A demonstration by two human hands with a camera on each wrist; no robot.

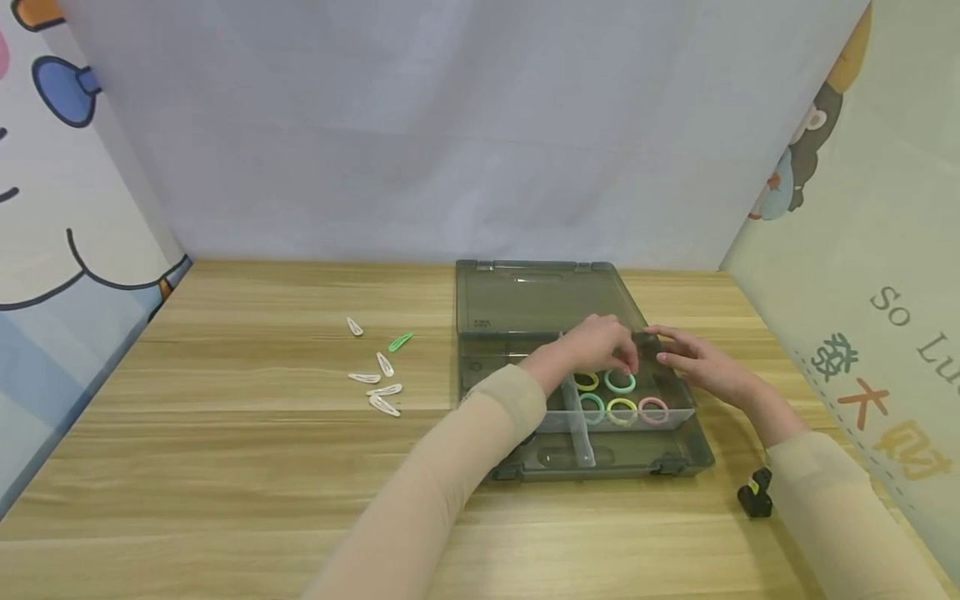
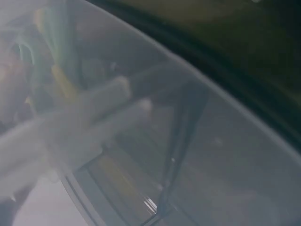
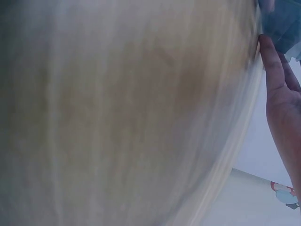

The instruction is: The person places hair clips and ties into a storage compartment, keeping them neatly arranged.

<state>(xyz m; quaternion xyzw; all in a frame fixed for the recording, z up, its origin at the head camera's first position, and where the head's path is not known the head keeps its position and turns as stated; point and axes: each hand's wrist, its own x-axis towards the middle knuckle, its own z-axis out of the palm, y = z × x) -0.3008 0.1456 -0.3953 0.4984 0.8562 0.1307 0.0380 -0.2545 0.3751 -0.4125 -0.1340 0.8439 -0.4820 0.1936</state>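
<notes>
A smoky grey plastic storage box (image 1: 686, 450) lies with its lid (image 1: 536, 296) folded back. Small rings that look like hair ties sit in its right compartment: a mint-green hair tie (image 1: 620, 389) under my left hand (image 1: 596, 343), a yellow one (image 1: 587, 386) beside it, and a front row of green, yellow and pink (image 1: 653, 410). My left hand reaches in from above, finger and thumb pinched down at the far rim of the mint-green hair tie. The right hand (image 1: 705, 367) rests its extended fingers (image 3: 271, 61) along the box's right side.
Several white snap hair clips (image 1: 385, 406) and a green one (image 1: 401, 342) lie on the wooden table (image 1: 225, 467) left of the box. A translucent divider (image 1: 577, 425) stands in the box. A small black object (image 1: 756, 493) is near the right forearm.
</notes>
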